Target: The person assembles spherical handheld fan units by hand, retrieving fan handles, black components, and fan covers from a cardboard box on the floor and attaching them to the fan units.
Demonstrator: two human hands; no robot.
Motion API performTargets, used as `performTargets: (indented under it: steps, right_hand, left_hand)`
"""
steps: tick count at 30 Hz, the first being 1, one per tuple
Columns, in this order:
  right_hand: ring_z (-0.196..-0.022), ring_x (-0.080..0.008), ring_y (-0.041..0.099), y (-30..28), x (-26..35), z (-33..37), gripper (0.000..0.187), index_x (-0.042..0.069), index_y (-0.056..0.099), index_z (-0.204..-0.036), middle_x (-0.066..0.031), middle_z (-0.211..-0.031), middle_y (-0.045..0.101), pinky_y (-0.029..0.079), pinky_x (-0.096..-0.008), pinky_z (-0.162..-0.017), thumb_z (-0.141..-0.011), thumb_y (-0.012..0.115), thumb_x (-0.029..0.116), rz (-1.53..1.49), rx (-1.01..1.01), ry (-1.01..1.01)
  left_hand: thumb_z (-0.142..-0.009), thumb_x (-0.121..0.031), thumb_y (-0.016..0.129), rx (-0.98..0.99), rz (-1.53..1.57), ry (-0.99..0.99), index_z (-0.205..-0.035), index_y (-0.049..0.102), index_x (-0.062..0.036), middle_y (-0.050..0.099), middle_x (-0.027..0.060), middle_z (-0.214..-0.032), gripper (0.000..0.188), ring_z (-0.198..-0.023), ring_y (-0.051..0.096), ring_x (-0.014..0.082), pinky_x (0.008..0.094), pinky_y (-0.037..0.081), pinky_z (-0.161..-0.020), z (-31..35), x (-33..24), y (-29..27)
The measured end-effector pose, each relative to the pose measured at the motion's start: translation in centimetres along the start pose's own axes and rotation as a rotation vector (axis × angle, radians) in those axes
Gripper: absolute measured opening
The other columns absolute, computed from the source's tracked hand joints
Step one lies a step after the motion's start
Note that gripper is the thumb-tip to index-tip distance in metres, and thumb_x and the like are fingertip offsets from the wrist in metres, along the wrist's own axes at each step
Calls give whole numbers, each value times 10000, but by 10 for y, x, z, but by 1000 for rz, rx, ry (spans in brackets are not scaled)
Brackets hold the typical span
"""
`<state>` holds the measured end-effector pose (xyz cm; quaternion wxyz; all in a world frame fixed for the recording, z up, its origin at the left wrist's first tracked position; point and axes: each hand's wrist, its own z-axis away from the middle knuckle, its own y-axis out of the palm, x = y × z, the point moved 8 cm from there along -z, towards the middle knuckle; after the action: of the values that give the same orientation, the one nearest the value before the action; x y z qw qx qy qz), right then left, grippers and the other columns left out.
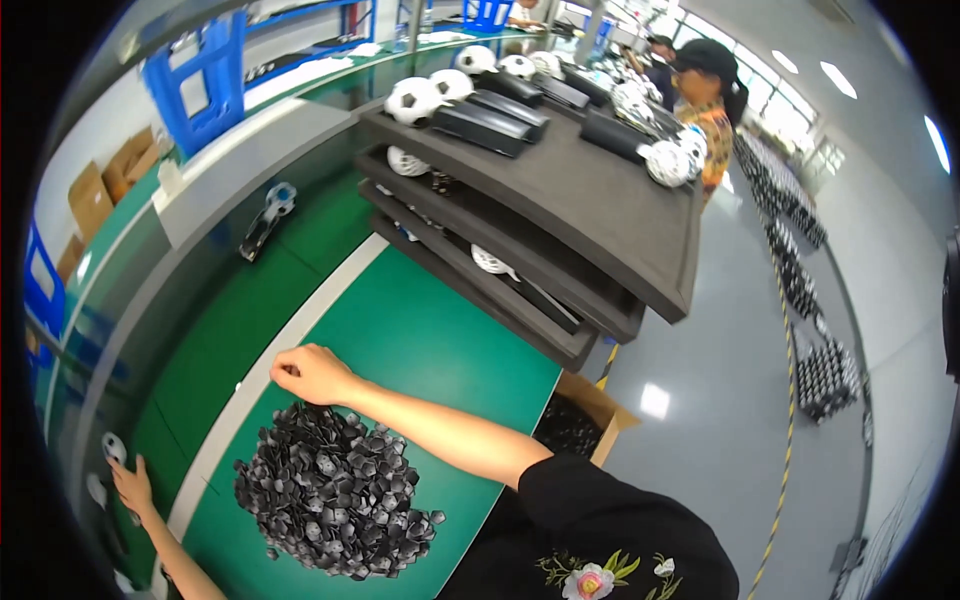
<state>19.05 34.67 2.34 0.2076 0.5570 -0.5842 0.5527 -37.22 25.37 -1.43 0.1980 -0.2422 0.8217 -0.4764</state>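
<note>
At the far left my left hand (132, 487) is closed around a slim part with a rounded white-and-dark head (115, 447), over the green conveyor belt. Part of its body is hidden under my fingers. My right hand (315, 376) hovers at the belt-side edge of the green table, just beyond a heap of small black pentagonal pieces (335, 490). Its fingers are curled into a pinch, and whatever is between them is too small or hidden to tell.
Stacked dark foam trays (640, 235) stand on the table's far end, bearing white-and-black football-like balls (412, 101) and dark parts. Another part (268, 220) lies on the belt (250, 300). An open cardboard box (612, 432) sits by the table's right edge. Co-workers (708, 90) are beyond.
</note>
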Motion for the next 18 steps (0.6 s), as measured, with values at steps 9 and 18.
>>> performTargets:
  steps: [9, 18]
  right_hand:
    - [-495, -151, 482, 9, 3, 0, 176, 61, 664, -783, -25, -595, 594, 396, -280, -491, -795, 564, 205, -41, -22, 44]
    - [-595, -107, 535, -12, -35, 4, 201, 17, 667, -856, -33, -705, 639, 434, -229, -551, -839, 558, 185, -207, 25, 139]
  left_hand:
    - [-791, -420, 623, 194, 150, -80, -1063, 554, 10, 624, 197, -969, 513, -855, 602, 358, 396, 470, -739, -21, 58, -3]
    - [-818, -316, 574, -88, 1041, -103, -1114, 506, 41, 592, 216, -1054, 469, -694, 559, 169, 279, 444, -611, 60, -177, -221]
